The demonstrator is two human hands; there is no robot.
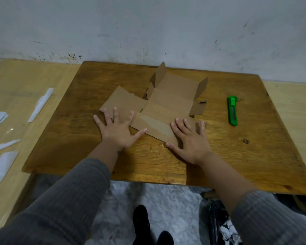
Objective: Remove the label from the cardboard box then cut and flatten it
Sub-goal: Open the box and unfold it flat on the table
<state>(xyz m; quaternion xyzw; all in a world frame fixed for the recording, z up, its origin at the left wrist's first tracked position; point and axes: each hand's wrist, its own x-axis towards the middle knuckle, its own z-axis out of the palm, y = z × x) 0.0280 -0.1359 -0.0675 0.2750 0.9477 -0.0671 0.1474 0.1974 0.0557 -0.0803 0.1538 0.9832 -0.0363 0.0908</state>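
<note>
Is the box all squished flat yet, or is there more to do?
Nearly. The cardboard box is already cut open and spread on the table, the green knife set aside. Both the left hand and right hand press the near edge flat. The far flaps stand up, needing flattening.

My left hand [117,129] flat, fingers spread, pressing left flap of opened box [166,103]. My right hand [190,138] flat, spread, on near strip. Box mostly flat on table [219,156]; two far flaps upright. Green knife [232,110] right of box, apart. White strips [41,104] on surface at left.
</note>
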